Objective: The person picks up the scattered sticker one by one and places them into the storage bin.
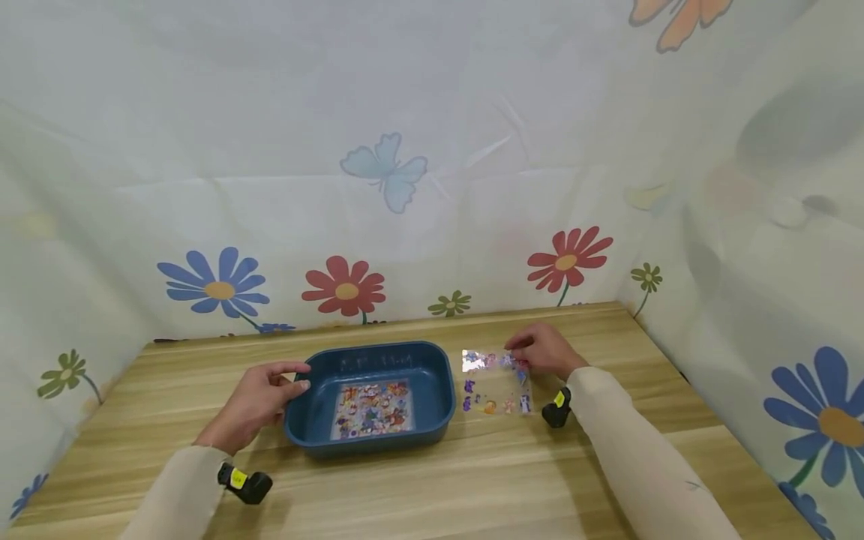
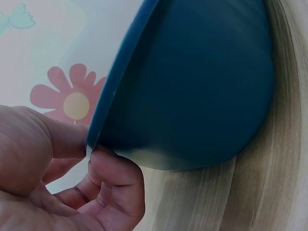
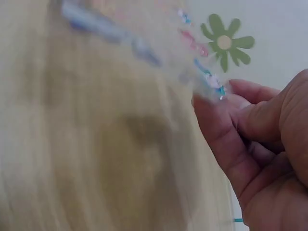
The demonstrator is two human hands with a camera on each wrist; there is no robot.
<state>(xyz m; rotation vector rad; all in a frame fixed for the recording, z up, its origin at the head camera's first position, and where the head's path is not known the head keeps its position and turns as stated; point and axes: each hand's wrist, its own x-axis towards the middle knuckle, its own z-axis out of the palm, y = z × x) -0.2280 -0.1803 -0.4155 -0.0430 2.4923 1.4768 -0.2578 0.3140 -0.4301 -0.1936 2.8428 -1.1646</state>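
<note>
My left hand (image 1: 259, 397) pinches the left rim of a dark blue plastic basin (image 1: 432, 431); in the left wrist view thumb and fingers grip that rim (image 2: 108, 103) from both sides. Inside the basin, flat on its floor, lies a sticker sheet (image 1: 373, 409) crowded with small colourful figures. To the right of the basin, my right hand (image 1: 543, 349) holds a clear sticker sheet (image 1: 496, 382) by its upper right corner. Small purple, orange and blue figures run along its edges, while its middle is see-through. In the right wrist view the sheet (image 3: 139, 45) is blurred, slanting away from the pinching fingertips.
A wood-grain table (image 1: 378, 495) carries everything. Behind it and at both sides hangs a pale cloth (image 1: 270, 150) printed with flowers and butterflies. Each sleeve has a small black camera (image 1: 250, 486) strapped at the wrist.
</note>
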